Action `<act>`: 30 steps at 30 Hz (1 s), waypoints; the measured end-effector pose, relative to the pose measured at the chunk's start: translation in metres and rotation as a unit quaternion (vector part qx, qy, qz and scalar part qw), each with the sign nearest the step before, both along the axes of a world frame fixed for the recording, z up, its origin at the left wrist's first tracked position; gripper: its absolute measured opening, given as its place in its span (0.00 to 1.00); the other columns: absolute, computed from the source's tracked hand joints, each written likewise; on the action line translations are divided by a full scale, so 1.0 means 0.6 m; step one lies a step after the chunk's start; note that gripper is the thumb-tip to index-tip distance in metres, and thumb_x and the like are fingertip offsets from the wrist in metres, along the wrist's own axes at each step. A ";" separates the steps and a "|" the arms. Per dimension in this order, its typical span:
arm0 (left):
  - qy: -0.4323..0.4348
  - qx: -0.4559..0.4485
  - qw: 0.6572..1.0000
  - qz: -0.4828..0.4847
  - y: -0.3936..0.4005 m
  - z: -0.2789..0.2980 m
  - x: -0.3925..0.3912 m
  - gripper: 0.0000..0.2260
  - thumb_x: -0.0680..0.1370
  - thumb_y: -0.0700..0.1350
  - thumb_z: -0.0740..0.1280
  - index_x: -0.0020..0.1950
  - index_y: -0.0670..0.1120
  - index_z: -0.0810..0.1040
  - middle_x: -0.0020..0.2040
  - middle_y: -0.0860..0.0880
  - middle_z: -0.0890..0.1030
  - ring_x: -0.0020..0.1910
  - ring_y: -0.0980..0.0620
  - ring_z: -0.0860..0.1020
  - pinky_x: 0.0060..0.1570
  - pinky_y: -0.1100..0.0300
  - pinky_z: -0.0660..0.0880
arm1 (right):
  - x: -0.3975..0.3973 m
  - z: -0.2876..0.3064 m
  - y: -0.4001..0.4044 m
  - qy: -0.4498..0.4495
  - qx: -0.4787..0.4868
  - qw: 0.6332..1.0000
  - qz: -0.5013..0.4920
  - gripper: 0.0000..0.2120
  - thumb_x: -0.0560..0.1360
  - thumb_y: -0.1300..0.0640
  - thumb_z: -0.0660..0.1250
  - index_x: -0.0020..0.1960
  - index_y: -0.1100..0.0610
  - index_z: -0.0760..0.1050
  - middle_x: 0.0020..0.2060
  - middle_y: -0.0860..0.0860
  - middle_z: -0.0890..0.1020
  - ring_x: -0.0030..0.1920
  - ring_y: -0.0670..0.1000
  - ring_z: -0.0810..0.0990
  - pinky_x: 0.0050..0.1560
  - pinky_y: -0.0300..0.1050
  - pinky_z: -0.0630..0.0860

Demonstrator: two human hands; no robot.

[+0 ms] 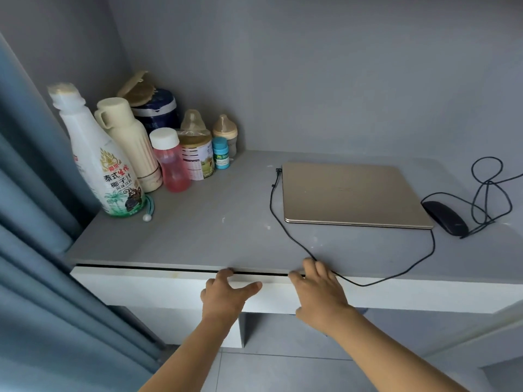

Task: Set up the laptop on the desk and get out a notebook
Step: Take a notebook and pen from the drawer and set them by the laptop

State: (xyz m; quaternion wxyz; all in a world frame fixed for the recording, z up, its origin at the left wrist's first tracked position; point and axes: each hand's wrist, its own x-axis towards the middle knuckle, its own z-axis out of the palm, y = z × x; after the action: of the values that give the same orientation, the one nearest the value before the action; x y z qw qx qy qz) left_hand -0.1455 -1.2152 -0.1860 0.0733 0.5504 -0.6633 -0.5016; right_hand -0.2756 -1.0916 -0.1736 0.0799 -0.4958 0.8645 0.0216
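On desk (198, 239), closed gold laptop (353, 193)

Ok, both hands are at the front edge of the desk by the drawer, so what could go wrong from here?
1. The black cable loops over the desk edge against the right hand; opening the white drawer could snag it and tug the closed laptop or mouse.
2. The left hand hooks its fingertips into the narrow gap above the drawer, so they might slip or get pinched.
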 end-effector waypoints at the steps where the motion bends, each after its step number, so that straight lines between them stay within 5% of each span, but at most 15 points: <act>1: -0.024 -0.032 0.999 -0.016 0.000 -0.001 -0.002 0.31 0.68 0.57 0.73 0.68 0.50 0.69 0.64 0.46 0.70 0.68 0.45 0.62 0.64 0.52 0.68 | 0.002 -0.002 -0.006 0.004 -0.008 1.000 0.007 0.25 0.69 0.60 0.66 0.65 0.54 0.67 0.65 0.54 0.63 0.66 0.57 0.62 0.65 0.45 0.61; 9: -0.179 -0.230 0.942 -0.165 -0.004 0.010 -0.003 0.31 0.69 0.65 0.67 0.69 0.54 0.69 0.67 0.53 0.67 0.70 0.49 0.61 0.66 0.57 0.62 | 0.016 -0.010 -0.029 0.006 -0.011 1.000 -0.005 0.19 0.69 0.59 0.68 0.60 0.56 0.70 0.62 0.53 0.64 0.62 0.56 0.63 0.62 0.45 0.60; 17: -0.221 -0.307 0.894 -0.240 -0.014 -0.004 0.006 0.30 0.70 0.57 0.68 0.71 0.53 0.65 0.68 0.55 0.67 0.69 0.51 0.64 0.63 0.58 0.64 | 0.021 -0.016 -0.031 0.017 -0.045 0.999 -0.017 0.21 0.67 0.67 0.63 0.59 0.57 0.71 0.61 0.53 0.65 0.61 0.57 0.66 0.62 0.46 0.62; 21: -0.196 -0.332 0.888 -0.249 -0.023 -0.020 0.032 0.29 0.71 0.52 0.68 0.71 0.57 0.62 0.69 0.58 0.66 0.71 0.53 0.62 0.67 0.58 0.61 | 0.028 -0.028 -0.015 0.028 -0.076 0.996 -0.021 0.23 0.59 0.68 0.68 0.53 0.56 0.75 0.56 0.53 0.71 0.53 0.57 0.73 0.53 0.47 0.70; 24: -0.180 -0.325 0.894 -0.251 -0.032 -0.025 0.053 0.28 0.72 0.54 0.68 0.70 0.59 0.63 0.69 0.59 0.67 0.72 0.54 0.61 0.69 0.57 0.59 | 0.024 -0.042 0.003 0.032 -0.066 0.995 -0.067 0.28 0.39 0.64 0.75 0.39 0.51 0.76 0.44 0.50 0.76 0.38 0.52 0.77 0.35 0.41 0.73; 30: -0.158 -0.303 0.901 -0.267 -0.025 -0.028 0.076 0.27 0.71 0.54 0.70 0.69 0.58 0.65 0.66 0.58 0.70 0.65 0.50 0.65 0.70 0.60 0.61 | 0.033 -0.065 0.030 0.031 -0.055 0.997 -0.050 0.32 0.34 0.61 0.76 0.38 0.47 0.77 0.34 0.46 0.76 0.33 0.50 0.76 0.30 0.39 0.73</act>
State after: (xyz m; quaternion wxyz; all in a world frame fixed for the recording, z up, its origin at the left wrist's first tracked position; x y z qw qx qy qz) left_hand -0.1000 -1.2303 -0.2029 -0.0057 0.3758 -0.9084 -0.1834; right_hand -0.2560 -1.0736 -0.2128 0.0265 -0.4549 0.8900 -0.0143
